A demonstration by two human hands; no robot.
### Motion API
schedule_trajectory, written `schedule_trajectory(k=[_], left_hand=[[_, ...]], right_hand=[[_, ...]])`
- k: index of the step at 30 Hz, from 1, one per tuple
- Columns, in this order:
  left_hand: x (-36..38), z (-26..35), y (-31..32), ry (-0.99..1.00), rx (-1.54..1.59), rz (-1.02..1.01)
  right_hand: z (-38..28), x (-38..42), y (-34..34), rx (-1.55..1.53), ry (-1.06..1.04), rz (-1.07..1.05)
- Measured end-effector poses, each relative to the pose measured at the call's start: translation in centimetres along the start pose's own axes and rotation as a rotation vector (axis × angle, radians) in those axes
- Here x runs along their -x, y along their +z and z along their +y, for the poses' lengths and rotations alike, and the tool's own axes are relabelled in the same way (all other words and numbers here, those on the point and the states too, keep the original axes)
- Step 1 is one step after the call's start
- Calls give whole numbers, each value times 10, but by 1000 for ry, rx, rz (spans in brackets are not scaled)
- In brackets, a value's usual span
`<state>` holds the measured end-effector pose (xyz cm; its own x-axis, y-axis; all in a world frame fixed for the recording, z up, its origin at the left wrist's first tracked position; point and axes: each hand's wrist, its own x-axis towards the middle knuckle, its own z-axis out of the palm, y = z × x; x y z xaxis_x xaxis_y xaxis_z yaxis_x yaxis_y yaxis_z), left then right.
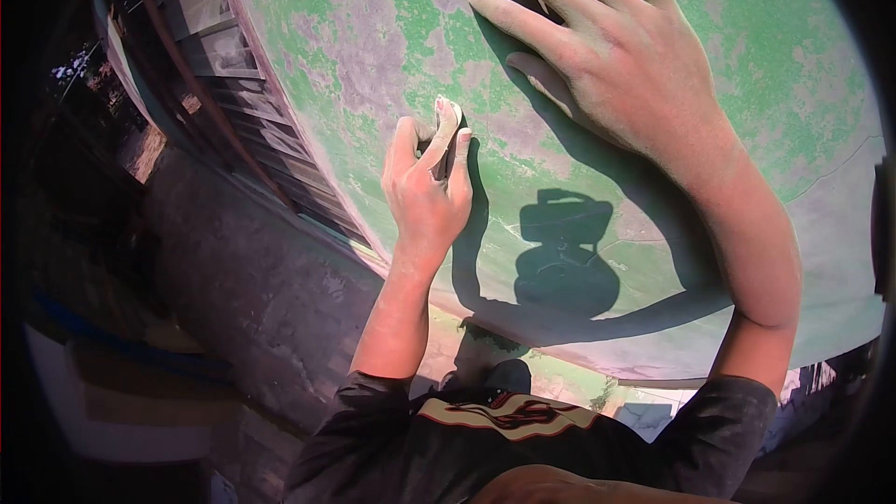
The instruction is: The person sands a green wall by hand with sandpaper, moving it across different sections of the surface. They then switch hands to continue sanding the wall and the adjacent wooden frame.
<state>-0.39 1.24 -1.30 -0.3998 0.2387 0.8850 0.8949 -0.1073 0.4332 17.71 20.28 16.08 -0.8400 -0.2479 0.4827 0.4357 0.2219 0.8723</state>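
Note:
My left hand (pixel 429 173) is close to a wall of worn green paint (pixel 523 173), its fingers bent into a pinch. Between the fingertips shows the edge of a small pale folded piece (pixel 455 113), perhaps sandpaper; most of it is hidden by the fingers. Higher up and to the right, my right hand (pixel 611 51) lies spread against the same wall, holding nothing that I can see. Pale dust coats both hands and forearms. Grey-purple patches show where the green paint is gone.
At the left, a slatted shutter or grille (pixel 238 84) borders the wall. Below it runs a concrete floor (pixel 224 252) in shade. The shadow of my head and arms (pixel 565 266) falls on the wall. Dark clutter lies at the lower left.

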Motion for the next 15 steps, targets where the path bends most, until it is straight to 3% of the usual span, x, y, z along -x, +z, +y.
schedule_trajectory(k=[5,9,14,15], left_hand=[[-27,-12,-14,-88,8,-16],[0,8,-4,24,-20,-36],[-23,3,-15,-23,-78,-48],[-21,5,-12,-32,-75,-34]], right_hand=[[-5,-11,-15,34,-45,44],[-10,-28,-37,89,-83,113],[-6,-41,-53,155,-136,177],[-18,-44,-78,-156,-7,118]])
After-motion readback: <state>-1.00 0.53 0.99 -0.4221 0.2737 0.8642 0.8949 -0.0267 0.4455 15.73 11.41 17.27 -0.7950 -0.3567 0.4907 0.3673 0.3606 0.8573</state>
